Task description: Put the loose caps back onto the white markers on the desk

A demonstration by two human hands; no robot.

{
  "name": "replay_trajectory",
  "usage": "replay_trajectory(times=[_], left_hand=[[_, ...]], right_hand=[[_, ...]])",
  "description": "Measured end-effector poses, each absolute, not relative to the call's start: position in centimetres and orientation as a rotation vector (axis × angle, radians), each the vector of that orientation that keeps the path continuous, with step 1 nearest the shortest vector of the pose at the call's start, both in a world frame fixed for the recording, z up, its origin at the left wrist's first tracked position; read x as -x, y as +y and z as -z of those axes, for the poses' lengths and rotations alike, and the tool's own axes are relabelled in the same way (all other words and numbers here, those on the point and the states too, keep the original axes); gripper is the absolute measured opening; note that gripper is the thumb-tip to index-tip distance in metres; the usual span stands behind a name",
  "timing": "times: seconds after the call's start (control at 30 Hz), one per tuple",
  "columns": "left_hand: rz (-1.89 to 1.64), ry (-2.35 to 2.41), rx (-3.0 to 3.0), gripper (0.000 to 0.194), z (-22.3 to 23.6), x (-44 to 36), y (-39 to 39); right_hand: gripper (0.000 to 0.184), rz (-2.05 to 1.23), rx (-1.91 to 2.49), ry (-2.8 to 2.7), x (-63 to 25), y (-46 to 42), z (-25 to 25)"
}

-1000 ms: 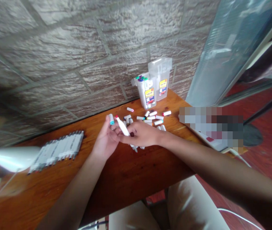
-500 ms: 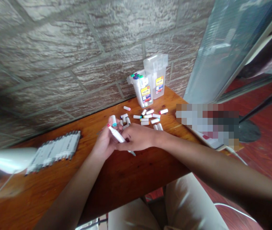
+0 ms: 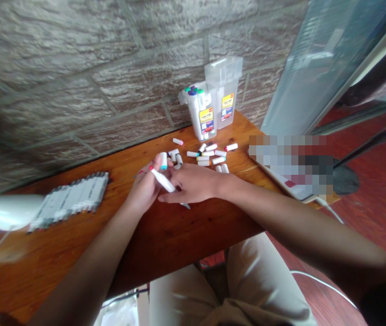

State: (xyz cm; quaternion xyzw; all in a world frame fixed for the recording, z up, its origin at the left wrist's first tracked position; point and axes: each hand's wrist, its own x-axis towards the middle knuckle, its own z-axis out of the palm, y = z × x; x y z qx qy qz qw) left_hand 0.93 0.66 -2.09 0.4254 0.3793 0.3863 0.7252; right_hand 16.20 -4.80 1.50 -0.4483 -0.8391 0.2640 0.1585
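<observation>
My left hand [image 3: 145, 188] is closed around a white marker cap [image 3: 163, 159] with a turquoise rim, which stands up between its fingers. Red marks show on that hand's fingers. My right hand [image 3: 196, 181] grips an uncapped white marker [image 3: 164, 180] whose red end points up and left, toward my left palm. The two hands are close together over the table, and the right one hides part of the marker. A pale tip [image 3: 185, 205] pokes out below the right hand. Just beyond the hands lie several loose white marker caps [image 3: 203, 163] with coloured rims.
Capped markers [image 3: 72, 197] lie in a row on the wooden table [image 3: 179, 235] at left, beside a white lamp-like object [image 3: 7, 213]. Against the stone wall stand a clear case of markers [image 3: 200, 111] and a taller clear case [image 3: 225, 93]. A blurred-out item [image 3: 290, 167] sits at right.
The camera view has tilted slightly, so the table and cases appear higher in the picture. My hands keep nearly the same hold on the cap and the marker.
</observation>
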Motion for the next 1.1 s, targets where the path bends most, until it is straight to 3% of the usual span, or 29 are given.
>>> replay_trajectory(times=[0.37,0.7,0.87,1.1], left_hand=[[-0.860,0.895,-0.992,0.048,2.6,-1.4,0.9],[-0.795,0.747,-0.917,0.050,1.5,-0.4,1.3],[-1.042,0.748,-1.279,0.038,3.1,-0.4,1.2],[-1.143,0.766,-1.406,0.045,1.9,0.2,0.8]], right_hand=[[0.037,-0.919,1.170,-2.254,-16.7,-4.1,-0.3],[0.058,-1.316,1.129,-1.778,-16.7,-3.8,-0.6],[0.058,-1.272,1.138,-1.619,-16.8,-3.4,-0.8],[0.058,-1.188,1.182,-1.552,-17.3,-2.7,-0.3]])
